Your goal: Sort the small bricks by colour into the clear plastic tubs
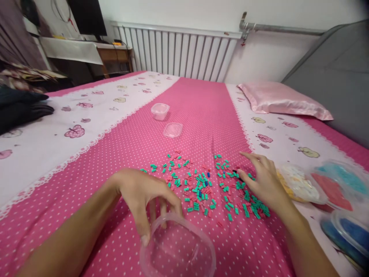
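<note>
The left hand (145, 190) grips a clear tub (212, 252) by its rim, nearside of the scattered pieces (200, 194) on the bed (204, 104); the right hand (265, 179), fingers parted, is at their right side.

Pieces (200, 187) lie on the bedspread (198, 100) (tubs (300, 182) to their right).

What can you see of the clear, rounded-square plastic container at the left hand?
The clear, rounded-square plastic container has a thick translucent rim and no lid on it. The pink polka-dot fabric bedspread shows through it. It is nearer the camera than the scattered small green pieces, and its near edge is cut off by the picture. The left hand holds its far-left rim between thumb and fingers. I cannot tell whether it touches the bedspread.
</note>
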Motion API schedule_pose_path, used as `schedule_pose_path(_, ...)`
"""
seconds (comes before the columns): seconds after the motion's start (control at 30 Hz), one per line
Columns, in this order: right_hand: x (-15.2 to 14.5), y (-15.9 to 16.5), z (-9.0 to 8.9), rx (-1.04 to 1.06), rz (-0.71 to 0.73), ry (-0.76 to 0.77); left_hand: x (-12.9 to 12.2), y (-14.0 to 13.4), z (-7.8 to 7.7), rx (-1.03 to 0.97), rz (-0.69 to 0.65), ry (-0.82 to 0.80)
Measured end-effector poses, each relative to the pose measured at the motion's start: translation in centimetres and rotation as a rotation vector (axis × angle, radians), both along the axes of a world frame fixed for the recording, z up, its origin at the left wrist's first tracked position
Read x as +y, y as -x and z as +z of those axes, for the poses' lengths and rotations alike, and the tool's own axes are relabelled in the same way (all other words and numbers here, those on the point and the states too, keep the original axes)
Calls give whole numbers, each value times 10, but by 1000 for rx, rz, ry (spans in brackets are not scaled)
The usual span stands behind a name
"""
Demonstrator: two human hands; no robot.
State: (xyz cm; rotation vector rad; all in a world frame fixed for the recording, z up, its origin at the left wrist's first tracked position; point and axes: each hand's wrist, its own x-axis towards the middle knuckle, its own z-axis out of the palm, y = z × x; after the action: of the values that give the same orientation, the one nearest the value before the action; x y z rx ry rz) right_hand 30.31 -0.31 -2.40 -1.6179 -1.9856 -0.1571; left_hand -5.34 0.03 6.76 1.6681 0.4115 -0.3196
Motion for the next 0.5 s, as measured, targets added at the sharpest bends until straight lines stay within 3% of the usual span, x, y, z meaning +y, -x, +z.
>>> schedule_pose_path(0.1, -2, 8, 2, 2, 31, 32, -1, -4, -7, -54, -33, -125)
schedule_pose_path(0.23, -7, 17, 5, 50, 83, 52, 9, 15, -2, -147, 10, -294)
schedule_pose_path(0.3, -10, 24, 13, 106, 122, 84, 19, 30, -1, -140, 115, -381)
schedule_pose_path(0.37, -13, 32, 28, 191, 181, 159, 30, 41, -4, -136, 314, -533)
schedule_pose_path(0.43, -11, 43, 49, 322, 239, 249, 39, 41, -14, -135, 521, -749)
schedule_pose_path(0.5, -5, 55, 69, 498, 283, 307, 43, 32, -26, -133, 595, -890)
